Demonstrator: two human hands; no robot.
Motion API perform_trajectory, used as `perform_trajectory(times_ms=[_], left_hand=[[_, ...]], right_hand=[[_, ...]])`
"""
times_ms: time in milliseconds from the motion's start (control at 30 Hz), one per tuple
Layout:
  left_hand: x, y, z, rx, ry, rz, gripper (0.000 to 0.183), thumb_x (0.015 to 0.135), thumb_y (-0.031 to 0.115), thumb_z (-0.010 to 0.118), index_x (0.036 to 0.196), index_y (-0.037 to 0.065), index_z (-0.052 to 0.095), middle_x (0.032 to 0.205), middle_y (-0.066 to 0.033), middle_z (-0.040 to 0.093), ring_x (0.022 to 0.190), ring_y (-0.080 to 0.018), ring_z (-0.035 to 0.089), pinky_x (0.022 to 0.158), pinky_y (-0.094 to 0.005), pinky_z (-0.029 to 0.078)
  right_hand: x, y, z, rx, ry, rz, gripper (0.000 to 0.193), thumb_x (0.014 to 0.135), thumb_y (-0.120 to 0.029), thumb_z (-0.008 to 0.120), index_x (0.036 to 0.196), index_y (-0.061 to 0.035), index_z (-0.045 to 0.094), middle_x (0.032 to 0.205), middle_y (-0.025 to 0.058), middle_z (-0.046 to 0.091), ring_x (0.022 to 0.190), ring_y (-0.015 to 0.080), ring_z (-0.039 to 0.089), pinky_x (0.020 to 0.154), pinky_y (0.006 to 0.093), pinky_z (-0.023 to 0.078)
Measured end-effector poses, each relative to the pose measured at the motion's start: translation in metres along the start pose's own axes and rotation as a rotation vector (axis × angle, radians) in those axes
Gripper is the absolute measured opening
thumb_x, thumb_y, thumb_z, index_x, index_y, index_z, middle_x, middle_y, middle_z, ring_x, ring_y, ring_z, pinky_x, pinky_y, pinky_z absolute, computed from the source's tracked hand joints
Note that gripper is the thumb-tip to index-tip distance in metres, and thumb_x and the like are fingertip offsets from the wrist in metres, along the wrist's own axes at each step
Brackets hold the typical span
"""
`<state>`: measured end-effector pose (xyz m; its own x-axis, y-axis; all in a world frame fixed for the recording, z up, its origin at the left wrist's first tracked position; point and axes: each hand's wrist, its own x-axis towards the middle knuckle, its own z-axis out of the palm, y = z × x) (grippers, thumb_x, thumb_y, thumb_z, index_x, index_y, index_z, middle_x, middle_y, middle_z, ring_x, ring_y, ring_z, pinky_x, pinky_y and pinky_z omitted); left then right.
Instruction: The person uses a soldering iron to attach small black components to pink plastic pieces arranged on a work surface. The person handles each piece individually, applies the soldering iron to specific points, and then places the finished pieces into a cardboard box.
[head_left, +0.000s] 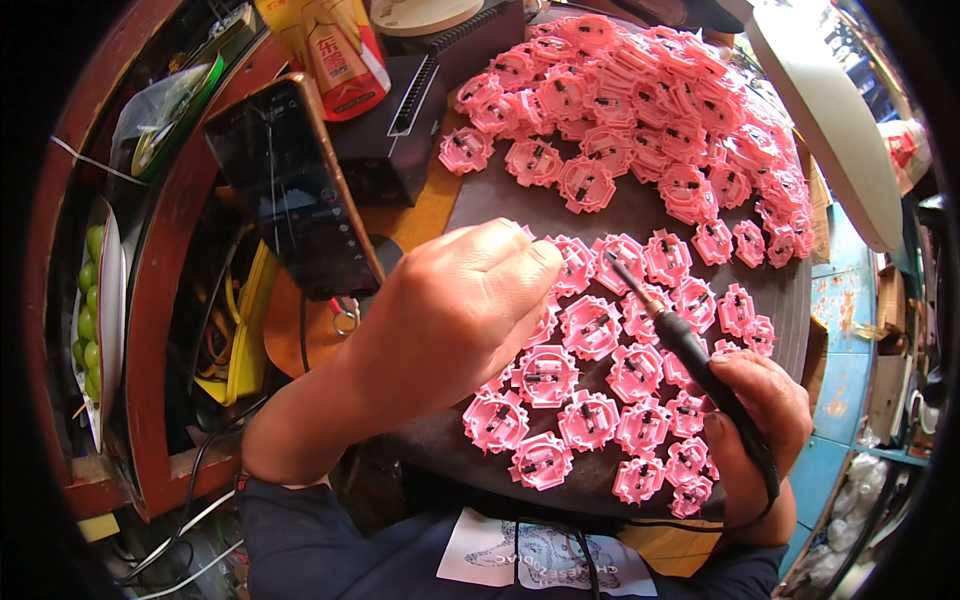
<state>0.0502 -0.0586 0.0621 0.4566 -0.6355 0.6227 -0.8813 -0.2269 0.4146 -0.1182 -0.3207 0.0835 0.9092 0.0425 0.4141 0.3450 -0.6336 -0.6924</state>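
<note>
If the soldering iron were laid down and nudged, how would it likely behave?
The soldering iron looks stiff, given its straight metal shaft. Its slim, rounded handle suggests it might roll. The curving black cord looks flexible and could tug against that.

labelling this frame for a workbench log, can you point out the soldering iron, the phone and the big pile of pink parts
Soldering iron (689, 352): head view, on its black handle
Phone (296, 190): head view, on its dark screen
Pile of pink parts (640, 100): head view, mid-heap
</note>
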Motion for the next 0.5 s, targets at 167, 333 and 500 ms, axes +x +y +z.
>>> perform_trajectory(times_ms=[167, 333, 500], left_hand=[[-0.011, -0.006, 0.018, -0.017, -0.164, -0.142, 0.019, 0.090, -0.007, 0.073, 0.104, 0.000, 0.062, 0.087, -0.0183, 0.067, 0.078, -0.0401, 0.069, 0.070, -0.0452, 0.055], [-0.010, -0.014, 0.028, -0.004, -0.181, -0.057, 0.022, 0.085, -0.006, 0.075, 0.105, -0.003, 0.066, 0.096, -0.0196, 0.068, 0.088, -0.0395, 0.070, 0.078, -0.0451, 0.057], [-0.011, -0.020, 0.033, -0.009, -0.190, -0.015, 0.023, 0.084, -0.005, 0.076, 0.106, -0.004, 0.070, 0.101, -0.0180, 0.068, 0.090, -0.0377, 0.070, 0.080, -0.0442, 0.058]], right_hand=[[0.002, 0.008, 0.002, -0.006, -0.042, -0.045, 0.041, 0.077, -0.001, 0.079, 0.116, 0.0076, 0.071, 0.094, 0.0221, 0.074, 0.077, 0.0333, 0.074, 0.069, 0.0403, 0.059], [0.006, 0.013, 0.010, -0.014, -0.059, -0.083, 0.042, 0.076, 0.001, 0.081, 0.116, 0.0073, 0.071, 0.093, 0.0218, 0.074, 0.075, 0.0331, 0.074, 0.066, 0.0403, 0.058], [0.009, 0.014, 0.010, -0.026, -0.063, -0.087, 0.042, 0.076, 0.001, 0.081, 0.116, 0.0075, 0.071, 0.092, 0.0213, 0.074, 0.073, 0.0327, 0.073, 0.063, 0.0398, 0.057]])
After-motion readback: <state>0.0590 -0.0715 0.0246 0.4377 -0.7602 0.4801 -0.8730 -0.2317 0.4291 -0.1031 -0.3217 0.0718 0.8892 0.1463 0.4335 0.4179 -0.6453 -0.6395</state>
